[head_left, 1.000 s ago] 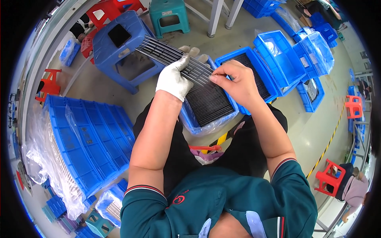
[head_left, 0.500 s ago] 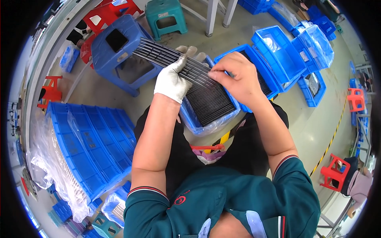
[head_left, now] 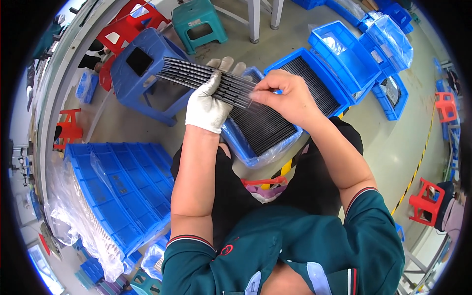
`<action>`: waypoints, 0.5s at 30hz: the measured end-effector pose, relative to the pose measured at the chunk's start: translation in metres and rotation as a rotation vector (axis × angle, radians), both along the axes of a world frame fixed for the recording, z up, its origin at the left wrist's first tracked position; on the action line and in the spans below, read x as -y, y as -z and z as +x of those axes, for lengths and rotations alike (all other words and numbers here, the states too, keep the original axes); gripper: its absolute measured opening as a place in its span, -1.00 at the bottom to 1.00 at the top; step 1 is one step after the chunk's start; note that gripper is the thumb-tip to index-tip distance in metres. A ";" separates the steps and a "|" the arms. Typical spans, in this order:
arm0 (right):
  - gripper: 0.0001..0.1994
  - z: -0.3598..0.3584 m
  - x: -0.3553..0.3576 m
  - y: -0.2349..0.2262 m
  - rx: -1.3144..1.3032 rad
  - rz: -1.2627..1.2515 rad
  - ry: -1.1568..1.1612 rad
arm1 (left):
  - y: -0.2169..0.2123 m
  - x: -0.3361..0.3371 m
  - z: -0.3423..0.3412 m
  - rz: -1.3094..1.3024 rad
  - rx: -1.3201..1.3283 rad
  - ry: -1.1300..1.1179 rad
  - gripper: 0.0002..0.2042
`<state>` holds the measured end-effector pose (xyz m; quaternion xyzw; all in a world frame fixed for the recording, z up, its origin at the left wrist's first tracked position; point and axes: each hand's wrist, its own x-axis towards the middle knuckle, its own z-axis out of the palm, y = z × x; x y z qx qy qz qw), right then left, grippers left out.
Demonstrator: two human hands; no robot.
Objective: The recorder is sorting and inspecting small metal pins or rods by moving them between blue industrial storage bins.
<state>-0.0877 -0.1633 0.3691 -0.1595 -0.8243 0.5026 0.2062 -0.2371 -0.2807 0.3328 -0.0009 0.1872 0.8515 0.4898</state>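
Observation:
A bundle of thin dark metal rods (head_left: 184,71) lies fanned side by side across my left hand (head_left: 209,105), which wears a white glove and is closed round them. The rods carry short dark marks or slots. At their right end, the bare thumb and fingers of my right hand (head_left: 287,96) are pinched together on the rod ends; which rod they grip is hard to make out. Below both hands, many similar rods lie packed in a plastic-lined blue bin (head_left: 236,142).
Another blue bin of dark rods (head_left: 339,105) stands to the right, beside a blue crate holding clear plastic (head_left: 351,64). A blue stool with a black square (head_left: 160,110) stands far left. Nearer left are stacked blue crates (head_left: 123,191). A green stool (head_left: 194,19) stands behind.
The view has shifted slightly. My left hand still holds the fanned rods, now turned so their dark marks show more; my right fingers stay at their right end.

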 end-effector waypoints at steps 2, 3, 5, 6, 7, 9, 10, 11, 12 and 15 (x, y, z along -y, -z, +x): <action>-0.89 -0.001 0.002 0.000 -0.018 0.040 -0.007 | 0.005 0.000 -0.002 0.022 0.001 0.010 -0.76; -0.90 -0.001 0.003 0.000 -0.034 0.081 -0.014 | 0.007 0.001 -0.003 0.045 0.003 0.021 -0.76; -0.91 -0.001 0.003 0.001 -0.033 0.094 -0.025 | 0.005 0.000 -0.002 0.019 0.003 0.012 -0.76; -0.91 -0.002 0.002 0.001 -0.033 0.108 -0.035 | 0.005 0.000 -0.001 -0.007 0.002 0.004 -0.75; -0.91 -0.001 0.001 0.001 -0.034 0.108 -0.034 | 0.005 -0.001 -0.001 -0.006 0.001 0.004 -0.75; -0.92 0.000 -0.002 0.002 -0.052 0.258 -0.099 | 0.007 -0.002 0.000 -0.004 0.010 0.002 -0.76; -0.92 0.000 -0.005 0.002 -0.054 0.257 -0.097 | 0.009 -0.002 -0.001 -0.005 0.009 0.003 -0.76; -0.92 0.001 -0.007 0.002 -0.016 0.243 -0.103 | 0.010 -0.002 -0.001 0.015 0.026 0.016 -0.77; -0.93 0.001 -0.009 0.002 0.022 0.230 -0.108 | 0.012 -0.002 -0.001 0.034 0.044 0.029 -0.78; -0.93 0.003 -0.013 -0.001 0.148 0.192 -0.088 | 0.011 -0.004 0.002 -0.007 0.081 0.019 -0.80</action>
